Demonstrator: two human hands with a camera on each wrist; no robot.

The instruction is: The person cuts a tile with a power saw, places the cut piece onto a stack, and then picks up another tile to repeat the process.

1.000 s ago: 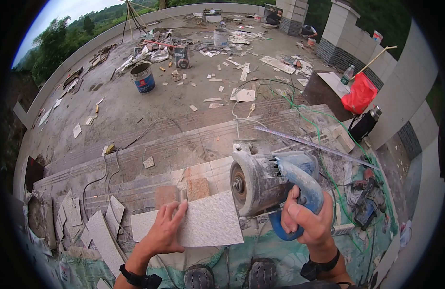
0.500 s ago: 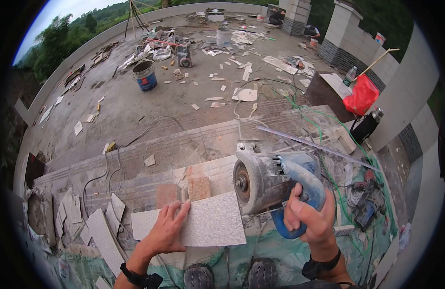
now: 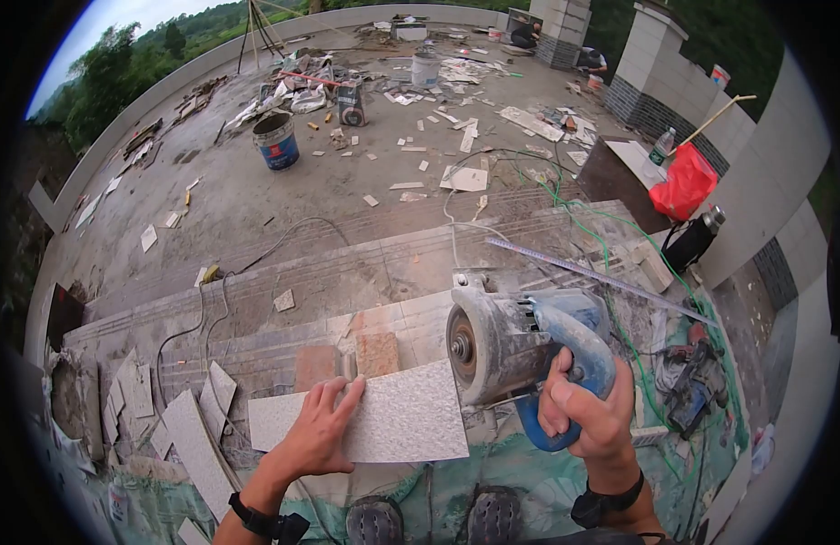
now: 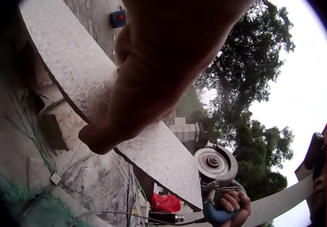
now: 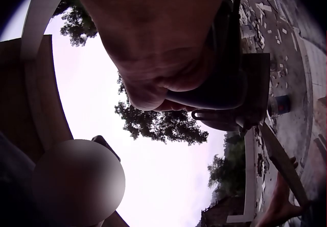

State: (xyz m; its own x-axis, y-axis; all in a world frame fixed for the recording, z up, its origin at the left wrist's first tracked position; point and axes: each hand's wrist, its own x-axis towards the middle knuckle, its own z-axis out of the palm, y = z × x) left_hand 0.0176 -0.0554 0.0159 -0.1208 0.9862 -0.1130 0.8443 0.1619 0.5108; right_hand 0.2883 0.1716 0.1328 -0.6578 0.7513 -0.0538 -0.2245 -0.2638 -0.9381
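The right hand (image 3: 591, 407) grips the blue handle of a dusty circular saw (image 3: 506, 341); its round blade faces the right end of a speckled pale tile (image 3: 406, 413). Whether blade and tile touch, I cannot tell. The left hand (image 3: 320, 427) holds the tile near its middle, fingers over the top face and thumb at the near edge. Reddish bricks (image 3: 377, 354) lie at the tile's far edge. In the left wrist view the thumb presses along the edge of the tile (image 4: 66, 53), and the saw (image 4: 215, 163) stands at its far end.
Cut tiles (image 3: 202, 445) lean at the left. A measuring strip (image 3: 601, 280), green cord and a second power tool (image 3: 690, 381) lie to the right. Beyond are a red bag (image 3: 683, 180), a black flask (image 3: 692, 238), a bucket (image 3: 276, 143) and scattered scraps. Two shoes show at the bottom.
The saw and right hand have shifted slightly right in the head view, as has the tile's right end. Both hands keep their hold; the background has also shifted slightly.
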